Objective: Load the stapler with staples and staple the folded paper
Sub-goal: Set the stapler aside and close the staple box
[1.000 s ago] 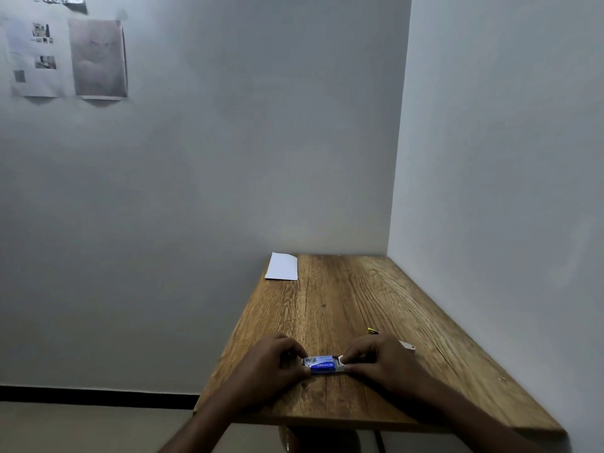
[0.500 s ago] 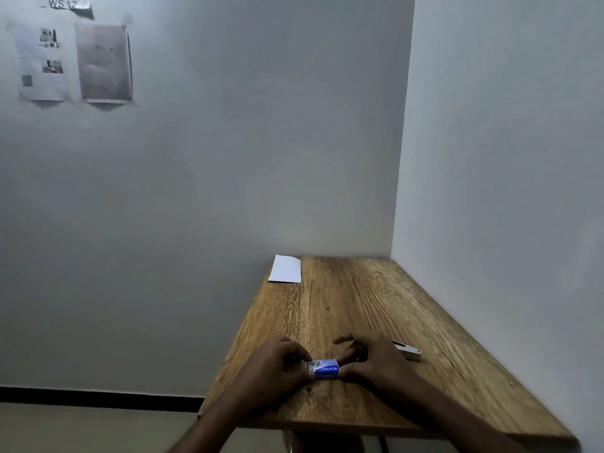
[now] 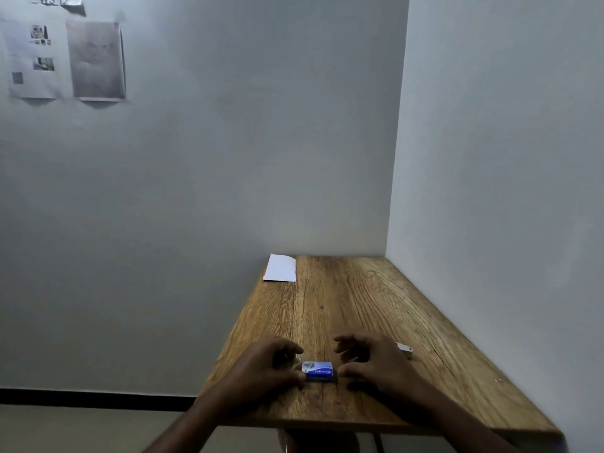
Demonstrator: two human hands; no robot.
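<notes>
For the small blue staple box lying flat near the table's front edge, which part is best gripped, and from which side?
Grip the small blue cardboard staple box by its two short ends, coming in from left and right. It lies flat and lengthwise across the wooden table, so both ends are exposed; the left hand already holds one end, and the right hand is at the other.

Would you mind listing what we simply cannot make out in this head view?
- Stapler: mostly hidden behind the right hand; loaded or not, unknown.
- Staple box: label too small to read; open or closed is unclear, its ends covered by the left hand and the right thumb.
- Folded paper: too far to see folds or staples.
- Wall sheets: blurred, the top label partly cut off.
</notes>
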